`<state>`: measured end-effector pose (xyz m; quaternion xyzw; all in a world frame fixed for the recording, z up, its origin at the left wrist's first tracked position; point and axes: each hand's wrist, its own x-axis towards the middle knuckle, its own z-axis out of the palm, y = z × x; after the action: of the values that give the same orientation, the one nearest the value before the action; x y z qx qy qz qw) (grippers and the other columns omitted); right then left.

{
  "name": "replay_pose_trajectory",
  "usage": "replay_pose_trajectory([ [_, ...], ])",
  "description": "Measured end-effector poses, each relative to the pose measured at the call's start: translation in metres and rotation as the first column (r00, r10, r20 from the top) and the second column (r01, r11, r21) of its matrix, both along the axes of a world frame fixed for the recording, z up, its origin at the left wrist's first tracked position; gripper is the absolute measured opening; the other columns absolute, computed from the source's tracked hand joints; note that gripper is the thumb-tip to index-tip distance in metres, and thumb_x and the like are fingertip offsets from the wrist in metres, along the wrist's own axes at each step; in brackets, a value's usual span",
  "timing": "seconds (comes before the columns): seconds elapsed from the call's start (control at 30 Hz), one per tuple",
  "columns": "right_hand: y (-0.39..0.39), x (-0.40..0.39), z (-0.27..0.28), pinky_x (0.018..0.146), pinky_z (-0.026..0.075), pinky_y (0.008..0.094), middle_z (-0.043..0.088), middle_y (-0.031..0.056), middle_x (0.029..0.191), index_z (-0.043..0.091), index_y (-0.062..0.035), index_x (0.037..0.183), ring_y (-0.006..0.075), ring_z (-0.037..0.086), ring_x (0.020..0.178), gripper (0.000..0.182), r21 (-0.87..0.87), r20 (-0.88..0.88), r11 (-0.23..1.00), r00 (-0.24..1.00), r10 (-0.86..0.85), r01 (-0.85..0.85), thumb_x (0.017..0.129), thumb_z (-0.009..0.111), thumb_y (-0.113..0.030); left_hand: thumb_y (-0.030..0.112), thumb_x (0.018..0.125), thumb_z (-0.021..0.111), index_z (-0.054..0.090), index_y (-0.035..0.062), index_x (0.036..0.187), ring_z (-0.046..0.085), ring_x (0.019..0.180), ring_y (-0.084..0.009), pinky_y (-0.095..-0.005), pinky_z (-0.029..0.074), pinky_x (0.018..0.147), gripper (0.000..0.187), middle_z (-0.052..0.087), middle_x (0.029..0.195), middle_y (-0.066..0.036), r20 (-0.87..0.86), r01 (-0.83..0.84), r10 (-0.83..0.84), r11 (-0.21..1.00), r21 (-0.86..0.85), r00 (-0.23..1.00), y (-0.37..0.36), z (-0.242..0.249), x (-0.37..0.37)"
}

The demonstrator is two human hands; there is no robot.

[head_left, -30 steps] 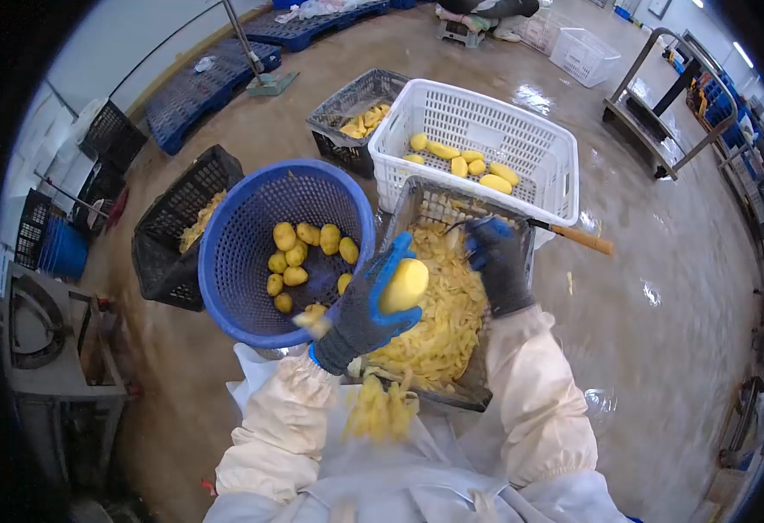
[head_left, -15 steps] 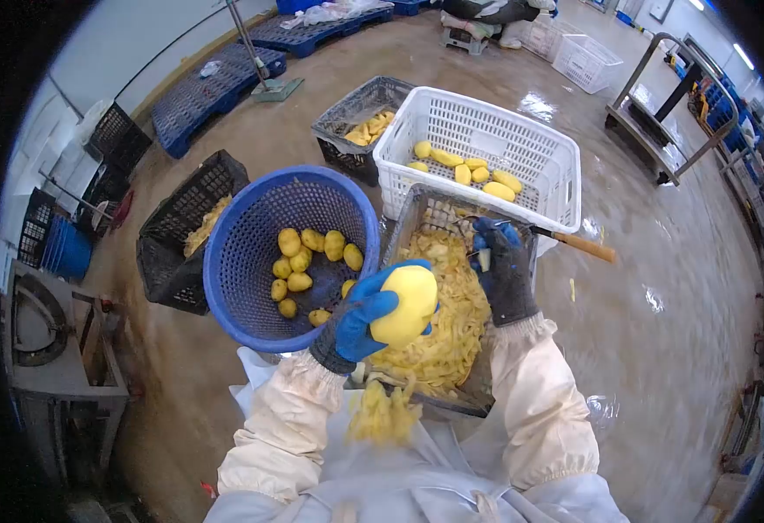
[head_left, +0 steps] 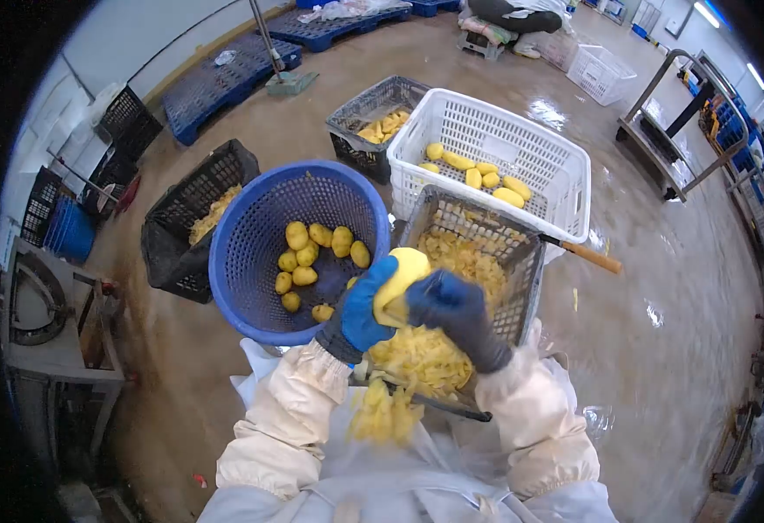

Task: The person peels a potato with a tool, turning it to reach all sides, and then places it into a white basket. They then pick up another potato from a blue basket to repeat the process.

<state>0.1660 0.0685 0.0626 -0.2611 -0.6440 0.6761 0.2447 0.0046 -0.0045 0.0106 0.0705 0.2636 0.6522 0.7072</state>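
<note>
My left hand (head_left: 360,309), in a blue glove, grips a peeled yellow fruit (head_left: 402,272) above a grey wire crate (head_left: 521,288) heaped with yellow peelings. My right hand (head_left: 456,314), in a dark glove, is blurred and curled against the fruit's lower right side; the small peeler in it is barely visible. A round blue basket (head_left: 242,218) holding several yellow fruits sits just left of my hands. Peelings (head_left: 382,410) lie on my apron below the crate.
A white crate (head_left: 565,174) with several peeled fruits stands behind the peelings crate, with a wooden-handled tool (head_left: 593,256) between them. A black crate (head_left: 173,235), a grey crate (head_left: 351,109), blue pallets (head_left: 225,78) and a trolley (head_left: 678,131) surround the wet floor. A seated person (head_left: 512,13) is far back.
My right hand has swept down and left from the crate's far side to the fruit. My left hand has turned the fruit and stayed over the crate.
</note>
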Motion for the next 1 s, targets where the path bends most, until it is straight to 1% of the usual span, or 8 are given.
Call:
replay_pose_trajectory([
  [0.13,0.063,0.011,-0.025,0.05,0.043,0.0231,0.061,0.0039,0.068,0.059,-0.0031,0.085,0.0096,0.055,0.055,0.014,-0.096,-0.12,0.891,0.883,-0.454,0.444,0.087,0.06,-0.017,0.033,0.091,0.054,0.049,0.0031,0.125,0.062,0.092,-0.0244,-0.0376,0.053,0.078,0.046,0.061,0.108,-0.013,0.059,0.109,-0.113,0.992,0.067,0.992,-0.004,0.025,0.012],
  [0.4,0.021,0.002,0.003,0.051,0.045,0.0221,0.062,0.0064,0.069,0.06,-0.0013,0.089,0.0118,0.059,0.059,0.013,-0.187,-0.099,0.979,0.989,-0.106,0.086,0.085,0.062,-0.013,0.034,0.091,0.053,0.047,0.003,0.125,0.061,0.095,-0.0228,-0.04,0.053,0.078,0.047,0.059,0.111,-0.013,-0.006,0.054,-0.053,0.988,0.146,0.999,0.006,0.014,0.012],
  [0.53,0.058,0.014,-0.007,0.056,0.045,0.0212,0.063,0.0073,0.071,0.06,-0.002,0.09,0.01,0.058,0.061,0.014,-0.102,-0.123,0.892,0.885,-0.45,0.439,0.088,0.06,-0.016,0.034,0.091,0.053,0.047,0.0017,0.125,0.062,0.091,-0.0247,-0.0397,0.053,0.078,0.046,0.059,0.11,-0.015,0.074,0.079,-0.088,0.99,0.117,0.993,0.005,0.006,0.009],
  [0.63,0.02,0.006,-0.011,0.057,0.046,0.0232,0.064,0.0076,0.078,0.061,-0.0008,0.09,0.0099,0.06,0.065,0.015,-0.131,-0.228,0.986,0.965,-0.127,0.099,0.083,0.066,-0.013,0.034,0.092,0.052,0.047,0.0015,0.124,0.062,0.092,-0.0259,-0.0383,0.053,0.079,0.046,0.06,0.109,-0.016,0.175,-0.008,-0.015,0.991,0.132,0.984,0.011,-0.009,-0.004],
  [0.67,0.001,0.002,-0.011,0.057,0.047,0.0239,0.063,0.0074,0.081,0.062,-0.0008,0.09,0.0107,0.061,0.067,0.014,0.218,-0.061,0.976,0.998,0.032,-0.018,0.08,0.068,-0.009,0.033,0.092,0.052,0.048,0.0019,0.124,0.062,0.092,-0.0262,-0.0382,0.053,0.08,0.045,0.06,0.109,-0.016,0.24,-0.026,-0.015,0.986,0.167,0.971,0.011,-0.015,-0.008],
  [0.73,0.001,-0.007,-0.024,0.055,0.046,0.0232,0.063,0.0065,0.077,0.062,-0.0015,0.089,0.0112,0.06,0.065,0.013,0.141,-0.007,0.989,0.999,-0.05,0.05,0.082,0.066,-0.011,0.031,0.092,0.053,0.049,0.0021,0.123,0.062,0.091,-0.0261,-0.0379,0.054,0.078,0.042,0.06,0.107,-0.016,-0.292,-0.072,0.104,0.99,0.117,0.951,0.001,0.004,0.003],
  [0.8,0.035,0.0,-0.018,0.053,0.044,0.0225,0.062,0.0063,0.072,0.061,-0.0018,0.089,0.0111,0.058,0.06,0.014,-0.22,-0.169,0.955,0.956,-0.238,0.199,0.084,0.063,-0.015,0.029,0.091,0.055,0.048,0.0014,0.124,0.063,0.089,-0.0251,-0.0369,0.054,0.077,0.043,0.06,0.107,-0.015,0.15,0.054,-0.056,0.998,0.019,0.987,0.006,-0.005,0.005],
  [1.0,0.054,0.008,-0.025,0.054,0.044,0.0226,0.061,0.0071,0.074,0.059,-0.0008,0.09,0.0116,0.056,0.059,0.017,-0.256,-0.208,0.93,0.924,-0.32,0.264,0.088,0.061,-0.018,0.034,0.089,0.058,0.048,0.0025,0.124,0.063,0.086,-0.0245,-0.0379,0.055,0.072,0.048,0.061,0.105,-0.015,-0.005,0.006,-0.006,1.0,-0.023,1.0,0.005,-0.006,0.008],
])
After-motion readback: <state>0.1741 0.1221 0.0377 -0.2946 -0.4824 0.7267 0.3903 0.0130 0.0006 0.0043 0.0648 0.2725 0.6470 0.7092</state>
